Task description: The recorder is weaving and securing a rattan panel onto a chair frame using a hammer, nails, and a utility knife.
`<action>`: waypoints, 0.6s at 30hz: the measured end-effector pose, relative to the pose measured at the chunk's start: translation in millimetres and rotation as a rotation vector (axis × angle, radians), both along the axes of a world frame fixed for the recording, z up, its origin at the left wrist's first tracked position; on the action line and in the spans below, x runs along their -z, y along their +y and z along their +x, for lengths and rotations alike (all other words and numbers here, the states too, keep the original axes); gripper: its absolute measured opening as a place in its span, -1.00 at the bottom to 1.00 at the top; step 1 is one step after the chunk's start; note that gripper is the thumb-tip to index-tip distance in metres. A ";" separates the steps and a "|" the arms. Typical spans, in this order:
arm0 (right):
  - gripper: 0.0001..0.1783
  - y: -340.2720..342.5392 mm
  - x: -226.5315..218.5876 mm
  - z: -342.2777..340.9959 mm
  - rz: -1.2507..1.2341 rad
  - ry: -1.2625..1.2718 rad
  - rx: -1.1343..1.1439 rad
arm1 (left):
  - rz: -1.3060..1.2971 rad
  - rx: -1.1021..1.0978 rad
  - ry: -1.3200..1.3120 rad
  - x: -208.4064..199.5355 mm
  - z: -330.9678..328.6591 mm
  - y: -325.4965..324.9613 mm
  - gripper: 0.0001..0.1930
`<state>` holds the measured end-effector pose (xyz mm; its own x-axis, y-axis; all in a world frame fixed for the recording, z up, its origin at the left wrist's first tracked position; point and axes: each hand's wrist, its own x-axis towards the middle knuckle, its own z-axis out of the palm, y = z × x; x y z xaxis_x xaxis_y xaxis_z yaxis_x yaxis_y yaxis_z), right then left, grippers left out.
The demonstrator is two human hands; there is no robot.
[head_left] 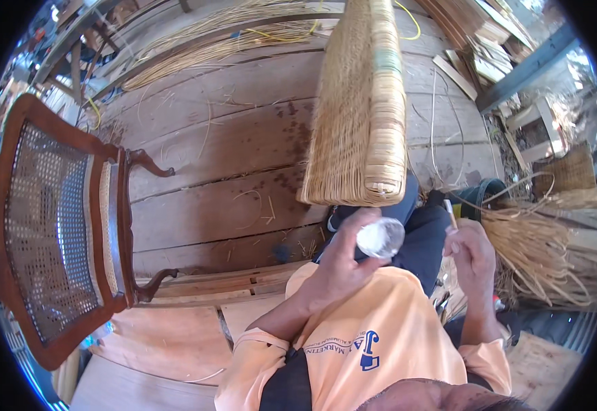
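Note:
My left hand (345, 257) is closed around a small clear cup (395, 236), its open top facing up and something white inside. My right hand (473, 252) pinches a small brush (451, 215) by its thin handle, with the pale end pointing up and away. Just beyond the cup, a long woven rattan piece (356, 116) stands at my knees, its narrow wrapped edge turned to the right. A faint green band crosses that edge near the far end. Neither hand appears to touch the rattan.
A dark wooden chair with a cane back (45, 205) lies at the left. Bundled rattan strips (541, 253) hang beside a dark green bucket (483, 194) on the right. Long canes (202, 55) lie across the far plank floor (243, 137), and wood scraps (493, 58) are piled at far right.

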<state>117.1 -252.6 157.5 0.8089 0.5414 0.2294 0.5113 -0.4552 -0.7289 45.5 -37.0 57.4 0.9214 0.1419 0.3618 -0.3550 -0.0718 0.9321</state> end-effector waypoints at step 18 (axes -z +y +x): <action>-0.81 61.6 -28.2 10.4 -0.508 -0.085 -0.478 | 0.175 -0.211 -0.039 8.0 -5.2 -2.0 -0.26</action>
